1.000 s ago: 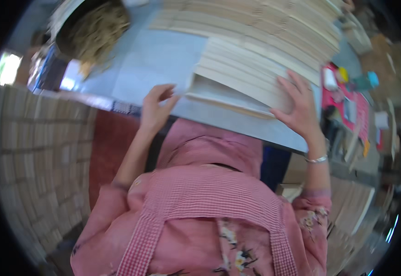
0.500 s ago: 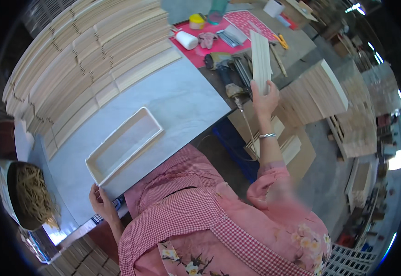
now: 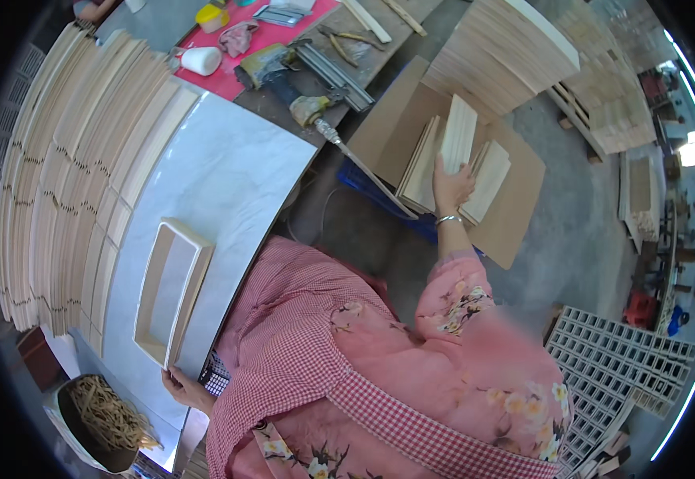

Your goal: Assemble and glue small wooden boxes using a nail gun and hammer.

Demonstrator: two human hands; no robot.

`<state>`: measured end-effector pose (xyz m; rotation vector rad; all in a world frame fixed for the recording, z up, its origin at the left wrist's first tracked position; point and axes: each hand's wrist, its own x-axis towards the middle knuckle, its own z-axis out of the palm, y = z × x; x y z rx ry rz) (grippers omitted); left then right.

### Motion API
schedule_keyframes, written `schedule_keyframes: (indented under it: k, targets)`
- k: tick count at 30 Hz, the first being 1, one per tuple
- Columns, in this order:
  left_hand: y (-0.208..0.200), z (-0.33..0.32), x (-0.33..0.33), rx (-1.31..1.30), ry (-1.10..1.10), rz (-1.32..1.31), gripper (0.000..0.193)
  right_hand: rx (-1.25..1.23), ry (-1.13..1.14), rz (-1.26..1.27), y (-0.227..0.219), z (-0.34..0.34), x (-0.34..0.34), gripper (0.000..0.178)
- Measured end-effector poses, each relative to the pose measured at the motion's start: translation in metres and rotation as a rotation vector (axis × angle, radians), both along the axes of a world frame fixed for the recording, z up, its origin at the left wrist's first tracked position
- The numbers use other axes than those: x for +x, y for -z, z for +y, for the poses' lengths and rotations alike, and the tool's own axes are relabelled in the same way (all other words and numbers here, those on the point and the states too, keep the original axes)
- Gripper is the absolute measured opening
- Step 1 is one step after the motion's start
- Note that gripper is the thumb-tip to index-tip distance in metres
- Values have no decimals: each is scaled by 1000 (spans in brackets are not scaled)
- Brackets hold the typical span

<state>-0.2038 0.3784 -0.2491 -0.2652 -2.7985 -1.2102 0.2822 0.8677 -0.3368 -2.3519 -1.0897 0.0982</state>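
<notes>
A rectangular wooden frame (image 3: 146,299) with an open middle lies on the pale, marble-look tabletop (image 3: 245,144). At its near corner, the fingers of my left hand (image 3: 185,388) close on the edge. Out to the right, my right hand (image 3: 453,190) is closed around the lower end of a thin, pale wooden board (image 3: 461,132). That board is down among stacked thin boards (image 3: 488,180), which rest on a sheet of brown cardboard (image 3: 515,227). My palm and the board's lower end hide whether it is one board or more than one.
Tall rows of wooden strips (image 3: 68,191) fill the table's left side. A pneumatic nail gun (image 3: 292,96) with a hose lies at the far end near pliers (image 3: 339,46) and a white bottle (image 3: 201,61). A container of fibrous strips (image 3: 108,411) stands at lower left; large board stacks (image 3: 507,56) stand far right.
My right hand has come down from above the tool table to the stacked boards, bringing the board along. My left hand stays at the frame's corner. The whole view has turned rightward.
</notes>
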Motion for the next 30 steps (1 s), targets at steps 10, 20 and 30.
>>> schedule_keyframes:
  k: [10,20,30]
  targets:
    - [-8,-13,-3,157,-44,-93,45,-315,175,-46,55,-14,44,81]
    - [-19,6,2,251,-76,-158,43,-564,118,79,55,-33,167,87]
    - [-32,-8,3,239,-109,34,41,500,-67,137,-65,-40,83,56]
